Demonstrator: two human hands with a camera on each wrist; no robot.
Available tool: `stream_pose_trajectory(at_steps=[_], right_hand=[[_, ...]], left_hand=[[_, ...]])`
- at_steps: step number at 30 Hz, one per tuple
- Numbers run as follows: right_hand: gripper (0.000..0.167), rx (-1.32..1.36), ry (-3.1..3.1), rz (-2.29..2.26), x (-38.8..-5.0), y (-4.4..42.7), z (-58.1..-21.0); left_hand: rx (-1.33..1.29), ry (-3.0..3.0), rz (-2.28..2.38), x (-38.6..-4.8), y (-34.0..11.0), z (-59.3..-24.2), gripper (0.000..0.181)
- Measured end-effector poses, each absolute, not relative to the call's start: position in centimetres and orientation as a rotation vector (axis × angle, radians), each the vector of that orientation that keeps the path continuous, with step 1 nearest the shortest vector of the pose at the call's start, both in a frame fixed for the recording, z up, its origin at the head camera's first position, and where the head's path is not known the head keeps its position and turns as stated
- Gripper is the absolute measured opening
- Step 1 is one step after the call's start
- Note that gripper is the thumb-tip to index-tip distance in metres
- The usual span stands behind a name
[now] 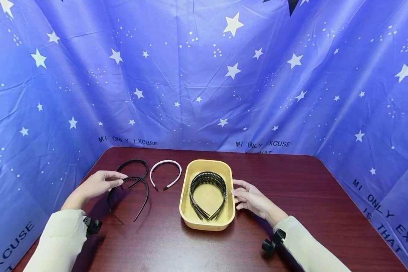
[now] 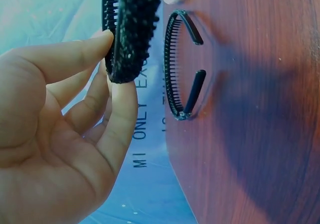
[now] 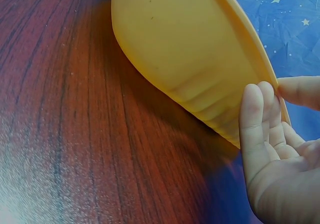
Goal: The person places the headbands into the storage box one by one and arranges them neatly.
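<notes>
My left hand [image 1: 103, 184] pinches a black toothed headband [image 2: 134, 33] between thumb and fingers at the top of its arch. Its two ends point down over the left of the table. Just behind it lies another black headband [image 1: 132, 161], and to the right of that a pale pink-white headband [image 1: 166, 161] with dark tips. Several black headbands [image 1: 209, 175] lie nested inside a yellow plastic bin [image 1: 204, 226]. Against the bin's right side rests my right hand [image 1: 253, 198], fingers mostly straight along the outer wall, one fingertip at the rim [image 3: 260, 41].
Everything stands on a dark red wood-grain table [image 1: 292, 181] with rounded far corners. Blue cloth [image 1: 197, 75] printed with stars and lettering hangs behind it and on both sides. A small black device is strapped to each wrist.
</notes>
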State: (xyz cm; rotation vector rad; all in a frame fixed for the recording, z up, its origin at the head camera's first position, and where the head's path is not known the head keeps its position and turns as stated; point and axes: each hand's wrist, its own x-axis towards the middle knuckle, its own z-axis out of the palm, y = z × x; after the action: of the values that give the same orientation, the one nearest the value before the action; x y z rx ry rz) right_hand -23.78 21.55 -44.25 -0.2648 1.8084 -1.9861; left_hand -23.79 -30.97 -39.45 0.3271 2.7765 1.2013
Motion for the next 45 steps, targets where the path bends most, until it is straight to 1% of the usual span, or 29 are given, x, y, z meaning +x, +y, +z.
stream_pose_trajectory(at_steps=[11, 30, 45], right_hand=[[0.067, -0.254, 1.817, -1.979, -23.8, 21.5, -44.4], [0.068, -0.257, 1.82, -1.983, -23.8, 21.5, -44.2], [0.07, -0.267, 1.821, -1.987, -23.8, 21.4, -44.2]], left_hand=[[0.377, 2.796, 1.235, -24.0, -29.3, -38.3, 0.035], [0.423, 2.774, 1.289, -25.3, -23.7, -36.9, 0.029], [0.533, 2.703, 1.387, -26.3, -19.9, -36.9, 0.028]])
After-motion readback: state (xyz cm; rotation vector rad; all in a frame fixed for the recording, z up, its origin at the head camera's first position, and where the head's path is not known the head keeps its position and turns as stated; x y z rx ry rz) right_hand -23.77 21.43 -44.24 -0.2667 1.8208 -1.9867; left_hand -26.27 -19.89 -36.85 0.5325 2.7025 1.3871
